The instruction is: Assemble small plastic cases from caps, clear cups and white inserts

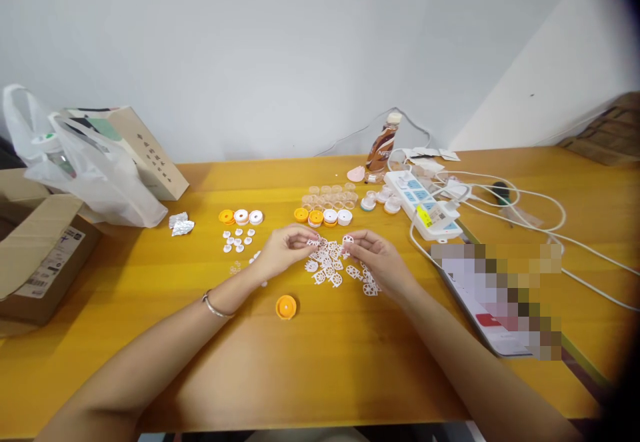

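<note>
Between my hands lies a loose pile of flat white openwork plastic pieces. My right hand pinches one rounded white openwork piece upright at the pile's right side. At the left side, the fingers of my left hand are closed in a pinch on a small white plastic piece, partly hidden by the thumb. Nearer to me sits a round orange cap-like part, open side up. More white pieces lie under and beside my right hand.
Behind are rows of clear rings, orange and white round parts, and small white discs. A power strip with cables, a bottle and a partly blurred tablet-like device stand right. A cardboard box and plastic bag are left.
</note>
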`<state>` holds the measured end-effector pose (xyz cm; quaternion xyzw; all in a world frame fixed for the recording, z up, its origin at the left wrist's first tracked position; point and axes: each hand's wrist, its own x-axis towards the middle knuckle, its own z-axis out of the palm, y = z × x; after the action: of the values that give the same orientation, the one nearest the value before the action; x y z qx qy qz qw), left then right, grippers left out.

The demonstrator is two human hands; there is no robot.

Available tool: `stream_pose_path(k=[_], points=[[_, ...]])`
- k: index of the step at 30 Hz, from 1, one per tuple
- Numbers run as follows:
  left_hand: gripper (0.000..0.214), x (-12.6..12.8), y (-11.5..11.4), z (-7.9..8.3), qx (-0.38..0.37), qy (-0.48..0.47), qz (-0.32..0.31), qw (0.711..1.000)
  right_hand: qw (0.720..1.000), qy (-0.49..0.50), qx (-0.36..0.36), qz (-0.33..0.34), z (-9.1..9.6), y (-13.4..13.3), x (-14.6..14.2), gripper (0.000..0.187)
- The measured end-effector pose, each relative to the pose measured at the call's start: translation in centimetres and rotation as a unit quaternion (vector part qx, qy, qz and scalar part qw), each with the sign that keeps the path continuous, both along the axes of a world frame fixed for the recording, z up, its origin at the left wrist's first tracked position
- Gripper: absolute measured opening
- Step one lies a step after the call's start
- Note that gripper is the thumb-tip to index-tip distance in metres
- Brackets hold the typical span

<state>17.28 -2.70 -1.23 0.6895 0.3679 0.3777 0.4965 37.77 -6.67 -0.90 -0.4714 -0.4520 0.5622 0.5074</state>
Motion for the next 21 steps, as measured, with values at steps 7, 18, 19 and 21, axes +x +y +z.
stream_pose_path(k=[7, 18, 19, 21], points=[[0.019, -3.7, -3.1, -0.4, 0.069, 0.020, 0.046, 0.996, 0.993, 0.002, -0.020, 0.112, 0.4, -1.4, -1.9, 0.030], [0.025, -4.0, -4.8, -0.8, 0.131, 0.040, 0.027, 0.990, 0.976, 0.016, -0.110, 0.185, -1.1, -2.0, -3.2, 0.023], [0.025, -3.9, -5.0, -0.7, 0.141, 0.044, 0.019, 0.989, 0.976, 0.020, -0.112, 0.187, -1.1, -2.0, -3.0, 0.023], [0.026, -3.8, -5.3, -0.5, 0.167, 0.049, -0.005, 0.985, 0.976, 0.022, -0.112, 0.187, -1.0, -2.0, -2.9, 0.023]])
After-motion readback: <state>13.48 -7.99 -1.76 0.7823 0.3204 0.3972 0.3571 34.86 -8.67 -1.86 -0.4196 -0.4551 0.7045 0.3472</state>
